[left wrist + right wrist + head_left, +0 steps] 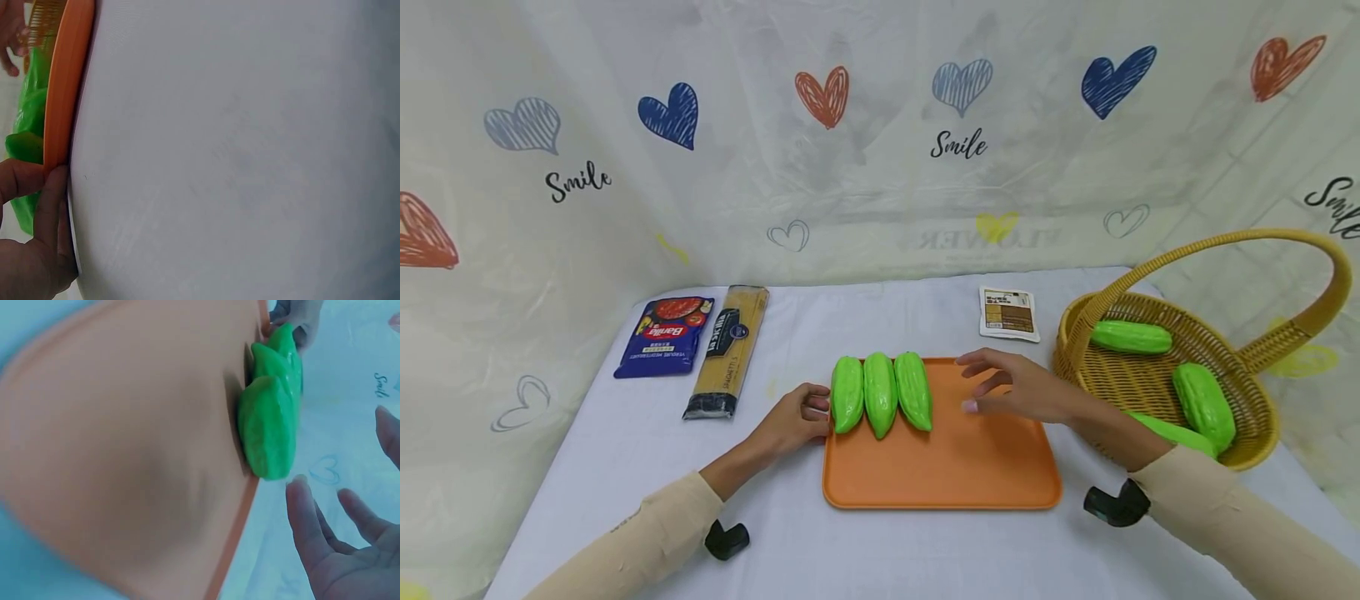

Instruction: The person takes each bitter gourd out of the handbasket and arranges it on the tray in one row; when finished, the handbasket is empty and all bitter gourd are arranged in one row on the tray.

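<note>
Three bright green bitter melons (pixel 881 395) lie side by side along the left part of an orange tray (pixel 940 479). My left hand (pixel 792 421) is at the tray's left edge, beside the outermost melon. In the left wrist view its thumb and fingers pinch the tray rim (pixel 62 94). Over the tray's right half, to the right of the melons, my right hand (pixel 1018 387) hovers with spread fingers and nothing in them. The right wrist view shows those fingers (pixel 306 519) apart from the nearest melon (pixel 269 428).
At the right stands a wicker basket (pixel 1266 429) with a tall handle, holding several more green melons (pixel 1204 406). A small white packet (pixel 1009 313) lies behind the tray. A blue Banlla pouch (pixel 664 337) and a spaghetti pack (pixel 727 352) lie at the back left.
</note>
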The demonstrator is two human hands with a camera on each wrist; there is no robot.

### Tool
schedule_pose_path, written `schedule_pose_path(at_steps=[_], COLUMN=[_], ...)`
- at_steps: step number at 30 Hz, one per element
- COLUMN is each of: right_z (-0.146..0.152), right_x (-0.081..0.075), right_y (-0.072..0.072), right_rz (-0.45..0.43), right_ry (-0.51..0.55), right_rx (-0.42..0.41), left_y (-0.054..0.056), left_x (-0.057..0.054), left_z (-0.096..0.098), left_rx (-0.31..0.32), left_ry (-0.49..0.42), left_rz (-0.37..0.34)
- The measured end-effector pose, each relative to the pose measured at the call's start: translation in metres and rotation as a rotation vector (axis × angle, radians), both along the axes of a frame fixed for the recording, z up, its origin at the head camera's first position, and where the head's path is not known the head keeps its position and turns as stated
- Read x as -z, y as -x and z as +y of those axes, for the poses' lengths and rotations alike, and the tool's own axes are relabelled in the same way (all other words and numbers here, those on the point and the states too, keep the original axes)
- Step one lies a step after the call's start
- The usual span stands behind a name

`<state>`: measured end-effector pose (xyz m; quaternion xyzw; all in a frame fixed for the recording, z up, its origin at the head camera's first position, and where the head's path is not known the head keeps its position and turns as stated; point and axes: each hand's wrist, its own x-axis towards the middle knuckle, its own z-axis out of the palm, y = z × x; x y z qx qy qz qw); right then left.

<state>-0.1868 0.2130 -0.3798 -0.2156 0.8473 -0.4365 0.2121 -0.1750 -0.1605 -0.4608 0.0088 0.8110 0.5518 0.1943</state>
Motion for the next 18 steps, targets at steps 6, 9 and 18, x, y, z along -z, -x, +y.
schedule_pose_path(at_steps=[6,9,18], right_z=[0.026,0.040,0.074], right_x=[-0.008,-0.009,-0.018], right_y=[-0.016,-0.023,-0.039], right_rz=[-0.003,-0.011,-0.009], right_ry=[-0.030,-0.019,-0.005], right_rx=[0.005,-0.003,-0.022], left_y=[0.000,0.000,-0.001], left_x=[0.001,0.001,0.001], left_z=[0.000,0.000,0.001], left_rx=[0.000,-0.006,-0.005], left_ry=[0.003,0.002,0.006], left_rz=[-0.003,-0.009,-0.009])
